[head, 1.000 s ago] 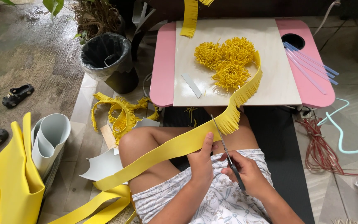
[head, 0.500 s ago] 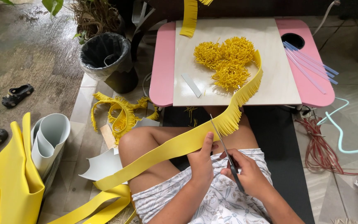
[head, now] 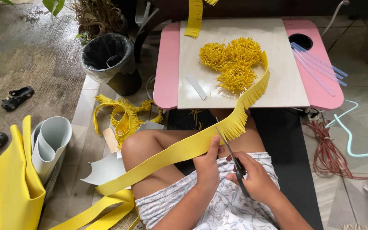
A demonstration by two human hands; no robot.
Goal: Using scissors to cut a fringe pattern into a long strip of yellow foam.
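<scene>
My left hand pinches a long yellow foam strip that runs across my lap. The strip's far part is cut into a fringe and curves up onto the low table. My right hand grips black-handled scissors, whose blades are at the strip's edge just right of my left thumb. Three yellow fringed pom-pom flowers lie on the table's pale board.
The small table has pink ends, a grey strip and several blue sticks. A lined black bin stands at left. Fringed yellow scraps, rolled grey foam, yellow sheets, sandals and red cord lie on the floor.
The scissor blades have closed in slightly on the strip's edge; the hands and strip have barely shifted.
</scene>
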